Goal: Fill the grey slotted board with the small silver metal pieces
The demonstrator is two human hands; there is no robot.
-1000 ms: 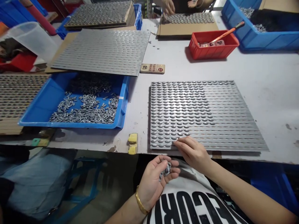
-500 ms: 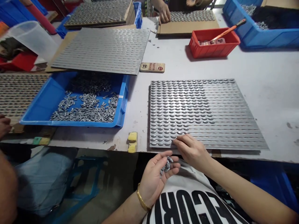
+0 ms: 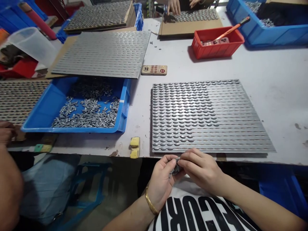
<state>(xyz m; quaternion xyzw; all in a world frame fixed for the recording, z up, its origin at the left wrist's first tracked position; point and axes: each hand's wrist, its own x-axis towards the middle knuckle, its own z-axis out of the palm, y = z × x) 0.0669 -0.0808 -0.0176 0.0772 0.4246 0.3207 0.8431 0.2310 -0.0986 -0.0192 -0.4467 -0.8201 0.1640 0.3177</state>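
- the left hand [image 3: 161,181] curls into a shallow cup, with a small clump of oval grey metal pieces [image 3: 176,169] resting against its fingers; a gold bangle [image 3: 151,205] circles the wrist.
- the right hand [image 3: 201,168] narrows to a pinch, its fingertips [image 3: 185,162] closed on the same clump, which sits between both hands just below the counter [image 3: 284,96] edge, above a white printed t-shirt [image 3: 190,189].
- the pieces look small, hard and smooth, so they would probably slide against each other and the skin. being metal, they likely feel stiff and fairly heavy for their size, not fragile. a single piece seems best pinched across its middle between thumb and fingertip, with the rest cradled in the palm.
- just ahead, a ridged metal tray [image 3: 207,115] lies flat on the counter, with pieces lined up in rows across its left part and bare ridges on the right.
- to the left, a blue plastic bin [image 3: 72,130] holds a loose spread of the same pieces.
- at the far end of the counter, a co-worker's hand [image 3: 173,5] is at a cardboard-backed tray [image 3: 190,27].
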